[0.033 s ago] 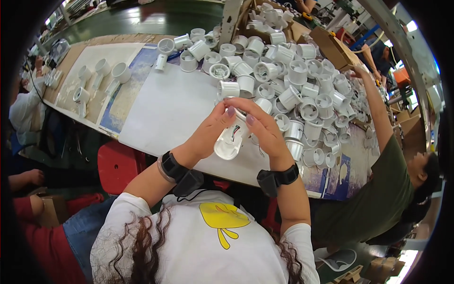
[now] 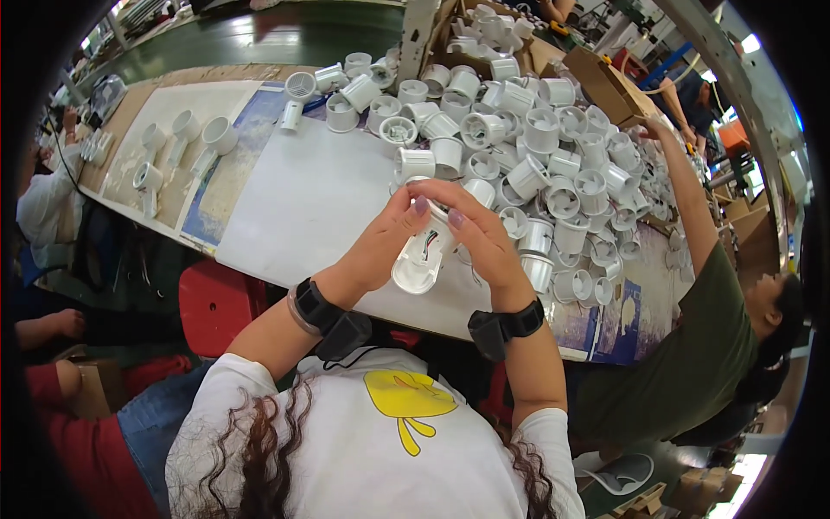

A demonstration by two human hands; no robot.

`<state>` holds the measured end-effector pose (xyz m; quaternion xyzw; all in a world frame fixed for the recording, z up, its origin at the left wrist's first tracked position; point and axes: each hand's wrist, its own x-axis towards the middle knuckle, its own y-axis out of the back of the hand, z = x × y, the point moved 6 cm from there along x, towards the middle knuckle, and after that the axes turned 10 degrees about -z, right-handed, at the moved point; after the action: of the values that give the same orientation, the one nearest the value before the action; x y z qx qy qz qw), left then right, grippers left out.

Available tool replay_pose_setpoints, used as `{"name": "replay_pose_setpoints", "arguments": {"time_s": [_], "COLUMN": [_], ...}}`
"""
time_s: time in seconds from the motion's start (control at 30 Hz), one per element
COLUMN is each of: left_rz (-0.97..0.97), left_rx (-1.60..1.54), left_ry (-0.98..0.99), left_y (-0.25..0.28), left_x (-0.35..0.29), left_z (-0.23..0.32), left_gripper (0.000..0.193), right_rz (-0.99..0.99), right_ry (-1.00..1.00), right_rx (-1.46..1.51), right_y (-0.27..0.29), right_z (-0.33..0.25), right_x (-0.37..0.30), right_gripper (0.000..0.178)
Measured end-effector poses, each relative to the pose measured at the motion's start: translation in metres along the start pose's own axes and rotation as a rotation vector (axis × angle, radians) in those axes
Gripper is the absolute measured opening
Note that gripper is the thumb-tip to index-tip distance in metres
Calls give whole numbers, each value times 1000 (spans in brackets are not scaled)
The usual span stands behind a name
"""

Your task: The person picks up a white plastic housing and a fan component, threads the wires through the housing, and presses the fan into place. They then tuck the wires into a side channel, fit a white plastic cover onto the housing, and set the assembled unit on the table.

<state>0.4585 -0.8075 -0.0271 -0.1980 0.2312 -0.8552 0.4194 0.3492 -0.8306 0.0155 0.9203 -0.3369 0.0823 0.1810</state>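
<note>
Both hands are closed round one white plastic fan housing [image 2: 418, 270] held above the near side of the white table sheet. Its open handle shell faces me, with thin coloured wires [image 2: 430, 244] showing inside. My left hand [image 2: 380, 245] grips it from the left, thumb along its upper part. On the other side my right hand [image 2: 486, 235] curves over the top, and the fingertips of both hands meet there. The round upper end is mostly hidden under my fingers. Just beyond lies a large heap of similar white housings [image 2: 542, 131], some with fan blades visible.
White sheeting [image 2: 294, 199] covers the table's middle. Several housings with handles [image 2: 220, 135] stand at the left. A cardboard box [image 2: 609, 86] and a metal post [image 2: 424, 43] are at the back. From the right a co-worker's arm [image 2: 687, 186] reaches to the box. A red stool [image 2: 220, 307] stands left.
</note>
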Motion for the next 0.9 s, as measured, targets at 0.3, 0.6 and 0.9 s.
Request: {"name": "replay_pose_setpoints", "arguments": {"time_s": [0.3,0.6,0.9], "left_rz": [72,240,376], "left_rx": [41,477,853], "left_ry": [-6,-126,-152], "left_y": [0,13,13], "left_x": [13,5,-4], "left_z": [-6,16,35], "left_gripper": [56,47,43], "right_rz": [91,298,78], "right_ry": [100,-69,-239], "right_rx": [67,-298,-787], "right_y": [6,27,0], "right_z": [3,-33,-53], "right_x": [-8,-19,-18], "right_gripper": [38,24,25]}}
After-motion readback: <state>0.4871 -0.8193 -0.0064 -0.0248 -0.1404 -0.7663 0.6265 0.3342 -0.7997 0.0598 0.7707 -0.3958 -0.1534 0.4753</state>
